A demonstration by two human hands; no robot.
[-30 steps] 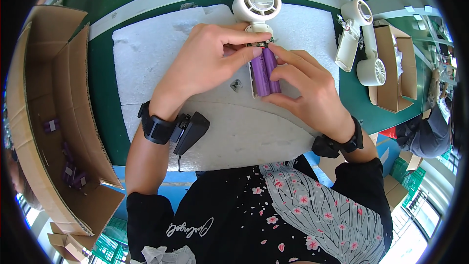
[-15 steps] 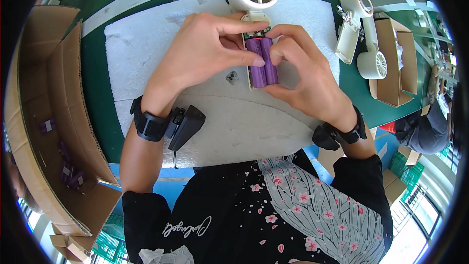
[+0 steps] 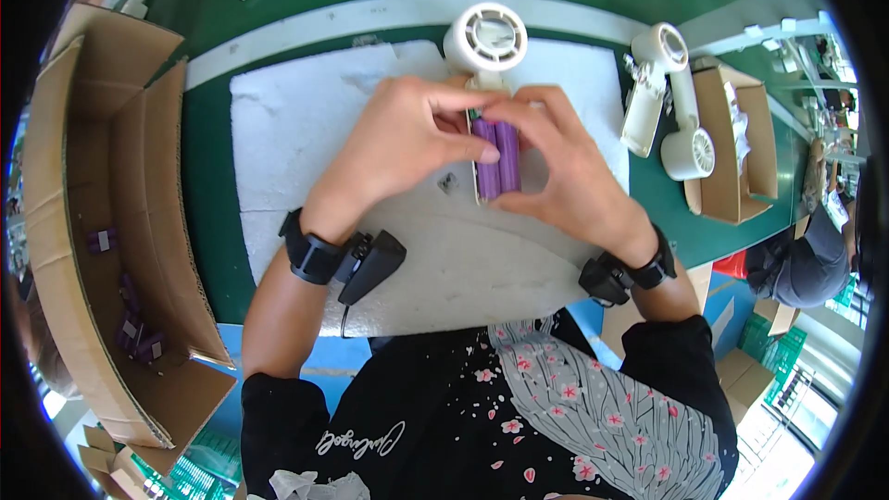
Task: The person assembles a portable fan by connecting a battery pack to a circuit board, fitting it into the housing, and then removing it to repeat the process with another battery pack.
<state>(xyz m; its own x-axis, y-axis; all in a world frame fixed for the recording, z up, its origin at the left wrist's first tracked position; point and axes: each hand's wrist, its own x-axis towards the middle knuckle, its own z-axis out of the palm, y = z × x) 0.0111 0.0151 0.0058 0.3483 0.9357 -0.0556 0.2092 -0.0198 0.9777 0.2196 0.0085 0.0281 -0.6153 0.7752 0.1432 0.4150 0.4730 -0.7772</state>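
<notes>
A cream handheld fan (image 3: 456, 51) lies on the white foam sheet with its round head away from me and its handle opened up. Two purple battery cells (image 3: 508, 167) sit side by side in the handle. My left hand (image 3: 384, 143) grips the handle from the left, its thumb pressed on the cells. From the right, my right hand (image 3: 579, 162) closes around the handle, with fingers at the cells' far end and the thumb by their near end. My fingers mostly cover the green circuit board (image 3: 475, 115) above the cells.
The foam sheet (image 3: 306, 130) covers part of the green table. At the left stands a tall cardboard box (image 3: 69, 176) with several purple cells inside. Right of the foam lie another opened fan (image 3: 644, 116), a closed fan (image 3: 687, 153) and a small cardboard box (image 3: 759, 143).
The view has shifted, so the table sits lower in the picture. My right fingers have moved in over the circuit board, which showed more before. Both hands stay on the fan.
</notes>
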